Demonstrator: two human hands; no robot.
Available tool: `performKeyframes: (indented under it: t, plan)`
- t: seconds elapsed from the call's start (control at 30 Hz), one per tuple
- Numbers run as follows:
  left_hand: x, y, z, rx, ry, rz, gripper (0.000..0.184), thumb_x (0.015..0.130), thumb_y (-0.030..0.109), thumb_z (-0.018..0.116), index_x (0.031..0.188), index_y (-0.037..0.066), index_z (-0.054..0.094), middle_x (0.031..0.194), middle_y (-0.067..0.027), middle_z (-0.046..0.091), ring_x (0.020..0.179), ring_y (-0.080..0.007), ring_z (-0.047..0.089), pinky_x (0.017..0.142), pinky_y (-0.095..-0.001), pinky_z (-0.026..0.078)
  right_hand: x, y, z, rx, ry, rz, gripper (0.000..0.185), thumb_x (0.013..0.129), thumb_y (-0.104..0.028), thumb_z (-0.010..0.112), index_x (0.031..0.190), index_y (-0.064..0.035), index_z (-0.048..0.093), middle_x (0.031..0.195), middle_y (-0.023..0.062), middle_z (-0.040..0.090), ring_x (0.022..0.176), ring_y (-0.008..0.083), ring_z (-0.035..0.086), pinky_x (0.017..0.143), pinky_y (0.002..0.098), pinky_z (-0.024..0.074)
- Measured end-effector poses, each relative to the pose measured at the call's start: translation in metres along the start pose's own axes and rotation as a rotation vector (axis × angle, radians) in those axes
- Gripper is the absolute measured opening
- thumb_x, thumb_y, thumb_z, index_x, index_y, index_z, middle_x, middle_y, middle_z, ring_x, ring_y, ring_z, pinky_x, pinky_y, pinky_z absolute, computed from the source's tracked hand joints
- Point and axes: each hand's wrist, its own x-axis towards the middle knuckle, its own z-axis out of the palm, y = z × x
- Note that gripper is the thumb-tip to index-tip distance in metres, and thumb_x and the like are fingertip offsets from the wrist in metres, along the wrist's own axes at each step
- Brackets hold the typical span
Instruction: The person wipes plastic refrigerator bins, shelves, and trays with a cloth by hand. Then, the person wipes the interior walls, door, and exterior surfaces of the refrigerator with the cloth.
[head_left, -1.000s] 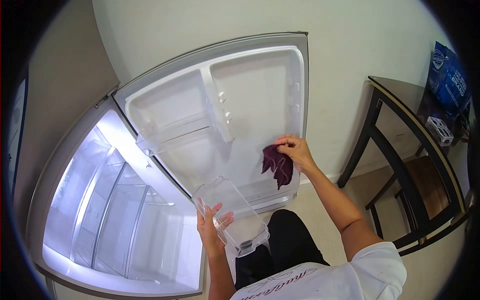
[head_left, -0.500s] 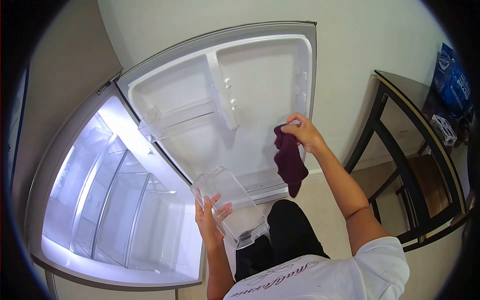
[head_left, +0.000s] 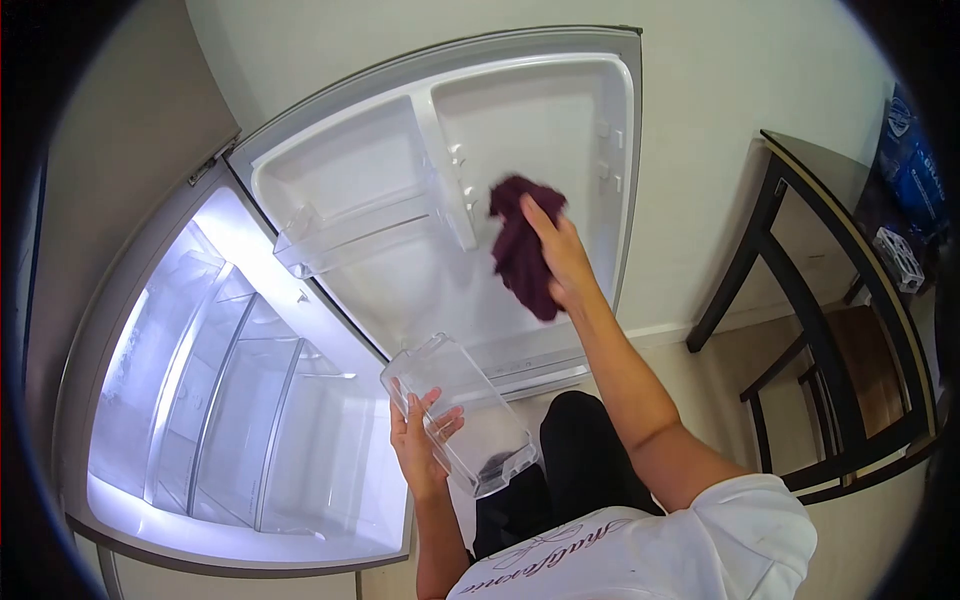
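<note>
My left hand (head_left: 422, 440) grips a clear plastic door bin (head_left: 470, 405) by its long side, its fingers showing through the plastic. The bin is tilted above my knees. In my right hand (head_left: 556, 250) is a dark maroon cloth (head_left: 522, 255), pinched under the thumb and hanging down over the fingers. That hand is in front of the white inner panel of the open fridge door (head_left: 540, 120); I cannot tell whether the cloth touches the panel. Another clear bin (head_left: 365, 235) is mounted on the door's left part.
To the left stands the lit fridge compartment (head_left: 330, 480) with clear shelves and drawers. A dark-framed chair (head_left: 790, 270) is at the right, beside a table holding a blue bag (head_left: 910, 165) and a white item (head_left: 898, 258). A pale wall (head_left: 710, 110) rises behind the door.
My right hand has moved up and left with the cloth, from near the door's outer edge to before its middle. The cloth is now more bunched. My left hand and the bin stay almost still.
</note>
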Motion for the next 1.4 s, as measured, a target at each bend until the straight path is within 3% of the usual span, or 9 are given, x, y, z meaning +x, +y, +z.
performKeyframes:
  t: [0.2, 0.5, 0.73, 0.8, 0.93, 1.1, 1.23, 1.3, 1.4]
  plan:
    - [-0.003, 0.005, -0.002, -0.043, 0.056, 0.006, 0.056, 0.092, 0.028, 0.052, 0.140, 0.015, 0.026, 0.098, -0.0152, 0.059, 0.065, -0.0263, 0.065, 0.054, -0.0325, 0.055, 0.078, 0.010, 0.030, -0.826, -0.132, -0.700, 0.024, 0.082, -0.024, 0.065, 0.089, -0.0013, 0.062, 0.102, 0.0179, 0.047, 0.095, 0.0278, 0.046, 0.077, 0.0365, 0.0411]
    - [0.006, -0.005, 0.008, -0.035, 0.039, -0.004, 0.057, 0.092, 0.030, 0.052, 0.141, 0.016, 0.025, 0.099, -0.0150, 0.059, 0.066, -0.0272, 0.065, 0.055, -0.0336, 0.055, 0.080, 0.021, 0.030, -0.821, 0.032, -1.177, 0.016, 0.068, -0.003, 0.064, 0.085, -0.0053, 0.065, 0.088, 0.0116, 0.060, 0.086, 0.0319, 0.053, 0.077, 0.0395, 0.0414]
    - [0.005, -0.012, 0.015, -0.001, 0.030, -0.019, 0.058, 0.092, 0.031, 0.051, 0.141, 0.017, 0.024, 0.099, -0.0150, 0.059, 0.066, -0.0285, 0.065, 0.056, -0.0344, 0.055, 0.055, 0.025, 0.002, -1.043, -0.153, -1.221, 0.019, 0.069, -0.010, 0.066, 0.088, -0.0112, 0.066, 0.092, 0.0078, 0.062, 0.091, 0.0291, 0.053, 0.084, 0.0418, 0.0368]
    - [0.004, -0.011, 0.014, -0.002, 0.028, -0.021, 0.058, 0.092, 0.031, 0.051, 0.141, 0.017, 0.024, 0.099, -0.0151, 0.059, 0.066, -0.0282, 0.065, 0.056, -0.0342, 0.055, 0.038, 0.013, -0.019, -1.322, -0.291, -1.133, 0.018, 0.075, -0.029, 0.066, 0.078, -0.0111, 0.066, 0.080, 0.0073, 0.062, 0.083, 0.0276, 0.055, 0.079, 0.0437, 0.0347]
    - [0.004, -0.011, 0.008, 0.026, 0.057, -0.013, 0.058, 0.092, 0.031, 0.051, 0.141, 0.017, 0.025, 0.100, -0.0156, 0.059, 0.066, -0.0277, 0.064, 0.057, -0.0337, 0.055, 0.011, -0.020, -0.055, -1.854, -0.382, -0.325, 0.056, 0.073, -0.058, 0.061, 0.052, -0.0050, 0.059, 0.053, 0.0082, 0.054, 0.056, 0.0236, 0.055, 0.064, 0.0387, 0.0362]
    - [0.006, -0.010, 0.011, 0.030, 0.049, 0.015, 0.058, 0.092, 0.031, 0.051, 0.141, 0.017, 0.025, 0.101, -0.0160, 0.058, 0.066, -0.0274, 0.064, 0.057, -0.0336, 0.055, -0.002, -0.034, -0.042, -0.487, 0.051, -0.032, 0.041, 0.090, -0.040, 0.053, 0.077, -0.0025, 0.064, 0.068, -0.0036, 0.054, 0.067, 0.0061, 0.048, 0.074, 0.0263, 0.0405]
    - [0.002, -0.008, 0.017, 0.027, 0.003, 0.004, 0.058, 0.092, 0.030, 0.051, 0.141, 0.016, 0.025, 0.101, -0.0169, 0.058, 0.066, -0.0274, 0.065, 0.056, -0.0337, 0.055, 0.029, -0.032, -0.016, -0.221, -0.114, -0.235, 0.037, 0.094, -0.031, 0.049, 0.112, 0.0006, 0.054, 0.103, 0.0026, 0.056, 0.087, 0.0078, 0.051, 0.074, 0.0231, 0.0448]
    - [-0.001, -0.005, 0.018, 0.028, 0.008, 0.004, 0.058, 0.092, 0.030, 0.052, 0.141, 0.016, 0.025, 0.101, -0.0173, 0.058, 0.066, -0.0275, 0.065, 0.055, -0.0335, 0.055, 0.040, -0.049, 0.020, -0.686, -0.171, -0.608, 0.027, 0.094, -0.027, 0.050, 0.095, -0.0012, 0.058, 0.088, -0.0029, 0.053, 0.078, 0.0046, 0.047, 0.071, 0.0183, 0.0397]
    - [-0.002, -0.004, 0.013, 0.025, 0.016, 0.014, 0.058, 0.092, 0.029, 0.052, 0.141, 0.016, 0.025, 0.101, -0.0175, 0.058, 0.066, -0.0273, 0.065, 0.055, -0.0331, 0.055, 0.074, -0.050, 0.070, -0.568, -0.209, -0.562, 0.034, 0.090, -0.022, 0.057, 0.066, -0.0018, 0.042, 0.063, -0.0063, 0.028, 0.062, 0.0046, 0.028, 0.051, 0.0227, 0.0252]
